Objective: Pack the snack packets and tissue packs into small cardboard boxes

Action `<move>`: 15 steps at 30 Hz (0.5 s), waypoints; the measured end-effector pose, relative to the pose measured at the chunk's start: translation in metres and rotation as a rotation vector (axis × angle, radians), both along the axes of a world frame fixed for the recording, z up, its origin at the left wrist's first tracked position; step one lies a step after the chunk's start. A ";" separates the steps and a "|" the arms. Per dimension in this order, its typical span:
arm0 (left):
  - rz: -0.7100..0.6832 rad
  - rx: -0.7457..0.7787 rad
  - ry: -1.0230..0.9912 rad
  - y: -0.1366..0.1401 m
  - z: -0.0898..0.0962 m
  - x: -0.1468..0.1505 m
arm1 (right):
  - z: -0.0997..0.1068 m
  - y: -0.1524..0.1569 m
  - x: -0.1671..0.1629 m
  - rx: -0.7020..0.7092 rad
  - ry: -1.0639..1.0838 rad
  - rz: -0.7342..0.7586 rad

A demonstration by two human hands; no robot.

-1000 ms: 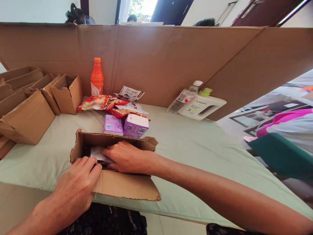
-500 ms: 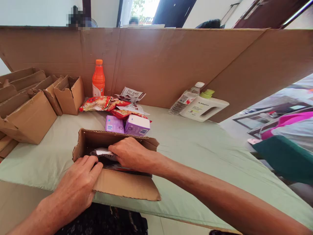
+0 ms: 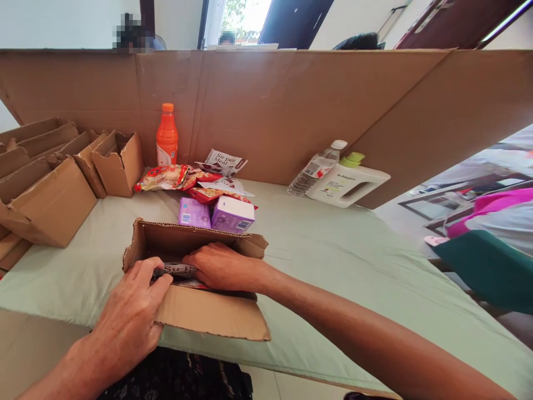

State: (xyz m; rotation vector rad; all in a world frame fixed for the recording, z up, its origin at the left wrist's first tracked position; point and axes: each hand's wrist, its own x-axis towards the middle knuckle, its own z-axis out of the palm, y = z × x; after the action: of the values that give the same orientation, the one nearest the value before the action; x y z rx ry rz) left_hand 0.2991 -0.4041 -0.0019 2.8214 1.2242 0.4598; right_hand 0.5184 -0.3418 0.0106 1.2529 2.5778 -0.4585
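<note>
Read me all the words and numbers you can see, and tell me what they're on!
"Su per Meal": on the pale packet behind the purple packs.
"Su p": on the packet in the box; the right hand seems to cover the rest.
Too small or blurred to read surely: the white jug, water bottle, orange bottle, red packet and purple packs.

Bright, soft daylight; far doorway (image 3: 247, 19) blown nearly white, hazy glare washing the top of the cardboard partition (image 3: 266, 100). Pale-green cloth (image 3: 333, 250) evenly lit, inside of the open cardboard box (image 3: 166, 239) shadowed. Wide-angle stretch toward right edge, magenta fabric (image 3: 491, 206) there soft; two far heads (image 3: 131, 33) pixelated.
</note>
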 end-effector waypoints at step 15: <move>-0.038 -0.417 0.354 0.018 0.035 0.010 | -0.009 -0.017 0.009 0.144 0.207 0.087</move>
State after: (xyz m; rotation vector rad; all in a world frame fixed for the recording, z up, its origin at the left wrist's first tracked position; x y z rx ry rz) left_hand 0.3095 -0.3858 0.0333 2.6154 1.1438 -0.2824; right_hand 0.5270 -0.3584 0.0013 1.1882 2.8720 -0.4122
